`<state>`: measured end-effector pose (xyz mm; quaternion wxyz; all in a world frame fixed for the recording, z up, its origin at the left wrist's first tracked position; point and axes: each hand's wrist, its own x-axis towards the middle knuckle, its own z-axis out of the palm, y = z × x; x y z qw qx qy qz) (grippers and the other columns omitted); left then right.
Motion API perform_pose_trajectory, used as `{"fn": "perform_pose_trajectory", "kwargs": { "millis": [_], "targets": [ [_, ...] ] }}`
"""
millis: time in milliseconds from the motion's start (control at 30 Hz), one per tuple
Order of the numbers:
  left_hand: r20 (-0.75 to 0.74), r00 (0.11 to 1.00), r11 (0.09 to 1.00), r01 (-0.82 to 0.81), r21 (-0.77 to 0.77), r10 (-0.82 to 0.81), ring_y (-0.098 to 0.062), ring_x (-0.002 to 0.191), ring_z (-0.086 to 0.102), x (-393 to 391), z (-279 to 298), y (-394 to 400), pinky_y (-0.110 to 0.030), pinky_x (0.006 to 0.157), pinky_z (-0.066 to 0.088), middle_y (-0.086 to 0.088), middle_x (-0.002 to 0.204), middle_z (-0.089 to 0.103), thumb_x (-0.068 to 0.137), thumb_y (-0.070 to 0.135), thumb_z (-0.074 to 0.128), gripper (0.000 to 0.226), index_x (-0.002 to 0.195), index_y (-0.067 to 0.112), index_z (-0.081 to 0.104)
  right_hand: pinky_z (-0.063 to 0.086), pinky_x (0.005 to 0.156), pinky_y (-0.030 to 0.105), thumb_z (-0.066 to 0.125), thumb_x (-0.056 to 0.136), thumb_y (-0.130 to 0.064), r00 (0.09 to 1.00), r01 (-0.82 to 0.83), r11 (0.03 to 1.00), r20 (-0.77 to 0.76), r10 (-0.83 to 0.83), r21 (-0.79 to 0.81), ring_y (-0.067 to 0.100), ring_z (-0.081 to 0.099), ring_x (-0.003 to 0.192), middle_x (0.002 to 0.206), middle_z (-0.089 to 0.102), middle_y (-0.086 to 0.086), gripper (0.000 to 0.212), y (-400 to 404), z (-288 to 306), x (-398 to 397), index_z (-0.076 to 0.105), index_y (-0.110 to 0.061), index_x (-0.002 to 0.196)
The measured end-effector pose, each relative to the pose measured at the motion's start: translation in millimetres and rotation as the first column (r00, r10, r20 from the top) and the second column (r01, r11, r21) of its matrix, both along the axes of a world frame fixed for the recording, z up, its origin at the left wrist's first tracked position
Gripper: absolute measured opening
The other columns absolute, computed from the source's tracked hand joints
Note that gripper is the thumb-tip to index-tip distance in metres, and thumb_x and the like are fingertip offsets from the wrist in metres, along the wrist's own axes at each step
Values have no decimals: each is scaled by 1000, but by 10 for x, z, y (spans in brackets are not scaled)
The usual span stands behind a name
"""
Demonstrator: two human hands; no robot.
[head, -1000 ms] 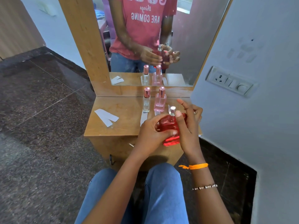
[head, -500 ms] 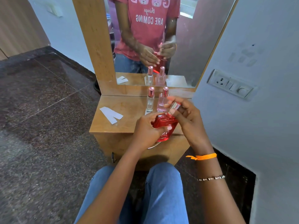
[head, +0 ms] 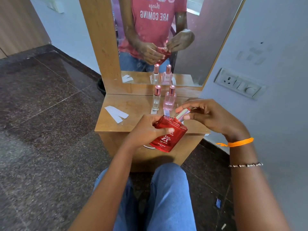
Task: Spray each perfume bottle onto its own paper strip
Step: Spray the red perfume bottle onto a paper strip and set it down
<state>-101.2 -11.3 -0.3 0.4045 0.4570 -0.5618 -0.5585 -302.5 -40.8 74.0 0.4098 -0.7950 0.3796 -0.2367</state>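
A flat red perfume bottle (head: 168, 135) labelled RED ZX is tilted to the right in my left hand (head: 146, 129), just above the front edge of the small wooden dresser top (head: 133, 112). My right hand (head: 206, 114) pinches the bottle's silver and red cap (head: 182, 114) at its neck. At the back of the top stand a slim clear bottle (head: 156, 101) and a pink bottle (head: 170, 101), both with rose caps. A white paper strip (head: 154, 111) lies in front of the clear one and another strip (head: 166, 112) in front of the pink one.
Two loose paper strips (head: 116, 113) lie crossed on the left of the dresser top. A mirror (head: 158, 39) rises behind it. A wall with a switch panel (head: 240, 83) is close on the right. Dark stone floor (head: 41, 114) spreads to the left; my knees are below.
The red bottle went from upright to tilted right. My right hand moved from its side up to the cap and now pinches it. The view has moved closer.
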Motion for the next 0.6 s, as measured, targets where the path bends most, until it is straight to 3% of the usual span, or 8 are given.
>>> {"fn": "perform_pose_trajectory", "kwargs": {
  "millis": [167,267,333,467,600],
  "targets": [
    [-74,991,989,122,85,-116,-13,75,69,142,26,-14,-24,67,54,1,80,74,71,19,74,22,92,15,70,51,89,30,61,86,5,989,-85,994,-123,77,-64,17,66,98,102,69,5,21,-20,106,58,70,-4,101],
    [-107,990,992,103,74,-95,-12,74,69,167,2,-5,-24,66,55,2,78,74,72,17,72,18,90,17,70,49,85,20,66,83,1,988,-59,996,-149,48,-70,2,64,91,97,70,-4,24,-34,138,102,70,-16,100],
    [-86,994,996,71,52,-66,-12,77,70,162,-22,8,-23,67,55,2,80,74,76,10,72,18,92,18,70,48,80,18,69,81,-2,986,-27,996,-165,13,-80,-4,61,82,91,69,-8,23,-44,130,135,70,-15,100],
    [-35,999,1000,9,-29,-10,-7,78,69,138,-45,22,-18,68,54,6,80,74,77,7,73,22,93,22,70,52,84,50,70,81,-7,985,28,996,-169,-41,-83,31,66,88,98,72,10,22,-30,113,169,70,-5,102],
    [-23,999,997,-29,-73,28,-10,81,70,92,-75,34,-24,72,55,1,86,74,77,8,73,23,92,25,70,52,83,47,69,82,-9,972,39,983,-220,-78,-178,25,66,86,98,72,10,22,16,82,189,70,-7,104]
  ]
}}
